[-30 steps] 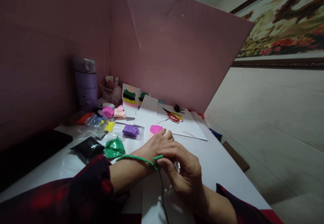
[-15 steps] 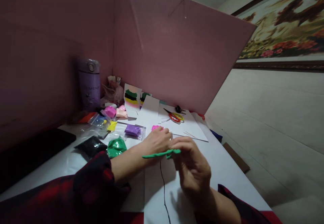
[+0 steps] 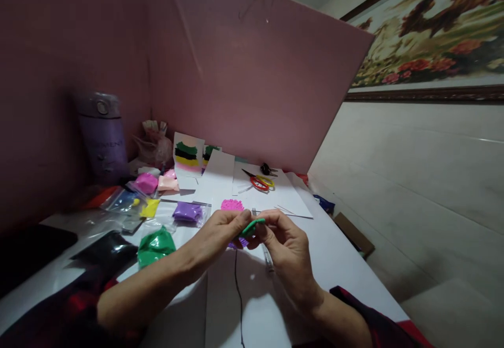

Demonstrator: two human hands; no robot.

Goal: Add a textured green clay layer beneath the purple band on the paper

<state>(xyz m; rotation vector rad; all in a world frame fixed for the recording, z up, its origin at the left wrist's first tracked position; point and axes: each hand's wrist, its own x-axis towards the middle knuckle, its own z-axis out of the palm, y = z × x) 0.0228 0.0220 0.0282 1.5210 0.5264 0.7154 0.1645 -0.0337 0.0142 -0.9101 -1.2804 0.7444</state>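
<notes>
Between my two hands is a small piece of green modelling clay (image 3: 252, 227), bent into a flattened shape. My left hand (image 3: 224, 227) pinches its left side with thumb and fingers. On the other side my right hand (image 3: 289, 243) grips it, fingertips close to the left thumb. Behind the hands lies a pink textured clay piece (image 3: 232, 204), and a bit of purple clay (image 3: 239, 242) shows below the left fingers. A fork (image 3: 268, 259) lies partly hidden beneath the right hand. From under the hands a thin dark line (image 3: 238, 290) runs toward me.
Bagged clay lies at left: green (image 3: 155, 245), black (image 3: 106, 248), purple (image 3: 188, 211) and yellow (image 3: 150, 208). Scissors (image 3: 260, 182) rest on white paper (image 3: 291, 193) at the back. A purple bottle (image 3: 103, 138) stands back left, beside a pink partition (image 3: 244, 85).
The long green clay strip that stuck out to the left is now gathered into a shorter shape between both hands. My left hand has drawn back and now pinches it. The view has shifted slightly right.
</notes>
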